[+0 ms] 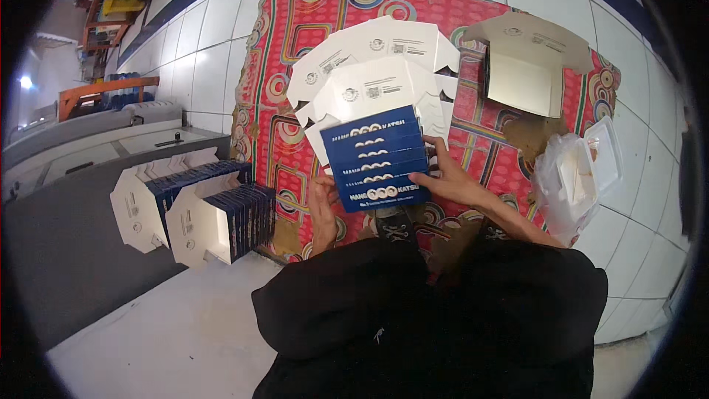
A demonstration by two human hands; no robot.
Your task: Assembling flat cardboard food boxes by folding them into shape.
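Note:
A stack of blue and white folding cardboard food boxes (373, 149) is tilted toward me above the mat, its blue printed fronts overlapping like steps. Their white open lids (367, 81) fan out behind, away from me. At the right edge my right hand (452, 179) is closed on the stack, thumb on the front of the lowest box and fingers around the side. My left hand (322, 203) has curled fingers against the left edge; its fingertips are partly hidden by the boxes.
A patterned red mat (310, 11) covers white floor tiles. One open box (526, 81) stands back right, near a plastic bag (565, 210) with an open white food container (580, 174). Two rows of nested boxes (199, 233) rest on a grey surface at left.

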